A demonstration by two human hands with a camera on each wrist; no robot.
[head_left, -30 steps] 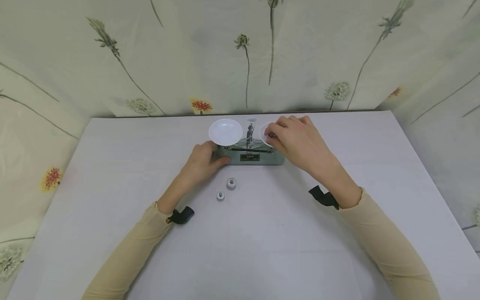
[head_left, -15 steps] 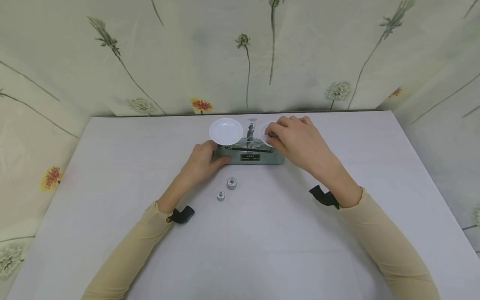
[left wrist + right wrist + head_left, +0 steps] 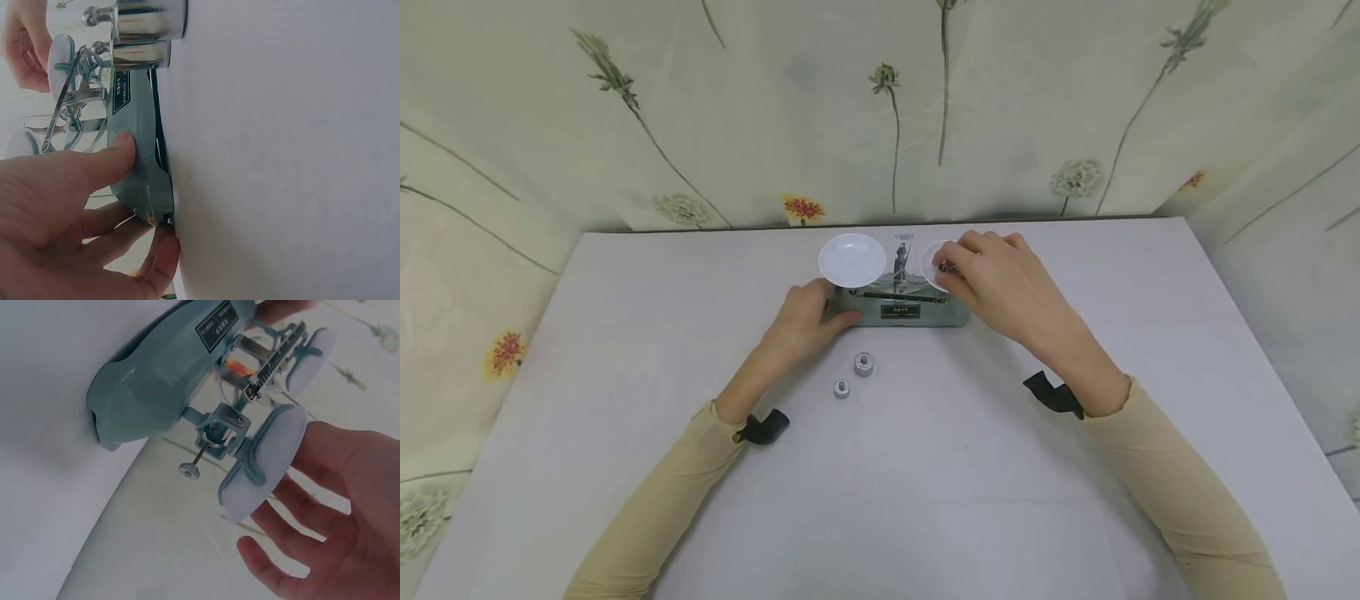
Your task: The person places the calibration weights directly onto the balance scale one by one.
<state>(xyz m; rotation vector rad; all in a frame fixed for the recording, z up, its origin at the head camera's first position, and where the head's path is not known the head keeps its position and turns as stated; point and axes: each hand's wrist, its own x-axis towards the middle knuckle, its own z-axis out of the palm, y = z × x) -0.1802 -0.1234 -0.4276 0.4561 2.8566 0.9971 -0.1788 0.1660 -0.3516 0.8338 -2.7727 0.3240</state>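
A green balance scale (image 3: pixel 928 317) with two white pans stands near the table's far edge. My left hand (image 3: pixel 801 323) grips the left end of its base; the left wrist view shows the thumb (image 3: pixel 119 156) on the front face and fingers curled round the end. Over the right pan (image 3: pixel 927 268), my right hand (image 3: pixel 1011 292) pinches a small, shiny metal weight (image 3: pixel 950 267), mostly hidden by the fingers. The left pan (image 3: pixel 852 261) bears nothing. From the right wrist, the right pan's underside (image 3: pixel 269 465) hides the fingertips.
In front of the scale, two knobbed metal weights stand upright on the white table: a larger weight (image 3: pixel 863 365) and a smaller weight (image 3: pixel 842 388). A flower-patterned curtain (image 3: pixel 737 108) hangs behind the table's far edge.
My right hand has shifted very slightly to the right at the right pan. The left hand, the scale and the two weights on the table stay put.
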